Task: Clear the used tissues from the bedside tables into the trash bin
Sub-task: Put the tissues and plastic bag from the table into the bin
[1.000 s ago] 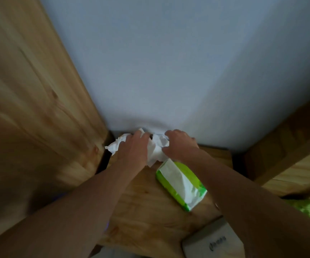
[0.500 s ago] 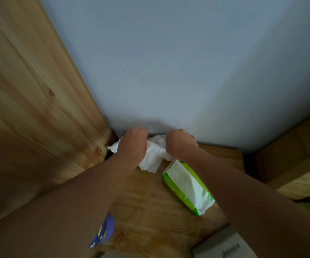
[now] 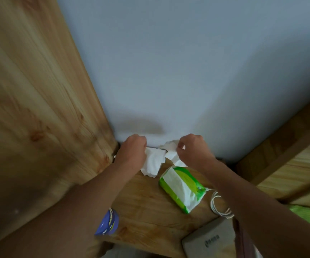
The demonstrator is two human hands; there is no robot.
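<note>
Both hands are at the back of the wooden bedside table (image 3: 150,207), close to the wall. My left hand (image 3: 131,151) is closed on a crumpled white tissue (image 3: 153,162) that hangs down from it. My right hand (image 3: 193,148) grips a second crumpled white tissue (image 3: 171,150). The two tissues sit close together; whether they touch I cannot tell. No trash bin is in view.
A green and white tissue pack (image 3: 183,189) lies on the table beside my right forearm. A coiled white cable (image 3: 219,205), a grey flat device (image 3: 210,241) and a purple packet (image 3: 107,223) are nearer me. A wooden panel (image 3: 35,108) rises on the left, a bed frame (image 3: 290,146) on the right.
My hands have drawn apart, each lifting its own tissue off the table's back corner. The view has shifted, and the cable and purple packet now show.
</note>
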